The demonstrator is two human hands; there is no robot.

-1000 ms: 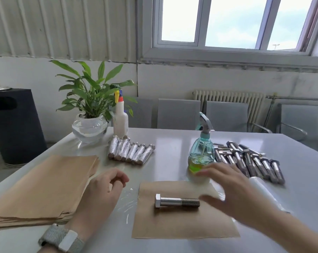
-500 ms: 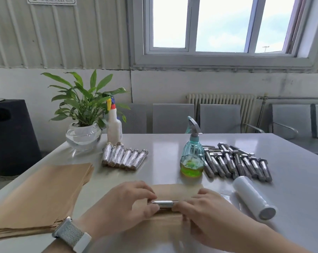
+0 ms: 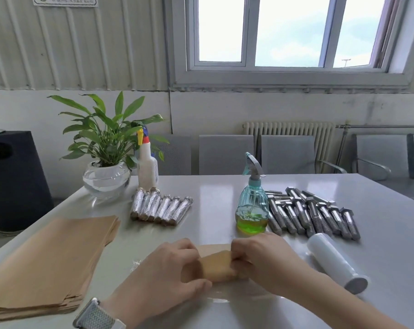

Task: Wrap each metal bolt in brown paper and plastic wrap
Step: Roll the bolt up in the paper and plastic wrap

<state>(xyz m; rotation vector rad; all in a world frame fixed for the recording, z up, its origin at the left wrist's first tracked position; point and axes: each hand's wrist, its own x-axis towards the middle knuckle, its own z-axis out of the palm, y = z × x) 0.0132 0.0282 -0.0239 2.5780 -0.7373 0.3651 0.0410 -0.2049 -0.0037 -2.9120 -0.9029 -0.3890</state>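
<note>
A sheet of brown paper (image 3: 217,264) is rolled over a bolt near the table's front edge; the bolt itself is hidden inside. My left hand (image 3: 168,274) grips the roll's left end and my right hand (image 3: 260,260) grips its right end. Several bare metal bolts (image 3: 312,212) lie in a pile at the right. Several wrapped bolts (image 3: 162,207) lie in a row at the middle left. A stack of brown paper sheets (image 3: 51,260) sits at the left. A roll of plastic wrap (image 3: 336,264) lies to the right of my hands.
A teal spray bottle (image 3: 252,207) with green liquid stands just behind my hands. A white spray bottle (image 3: 148,167) and a potted plant (image 3: 106,162) stand at the back left. The grey table (image 3: 225,193) has chairs behind it.
My hands came down onto the bolt and rolled the brown paper over it; the bolt, bare a second ago, is now covered. The view tilted up.
</note>
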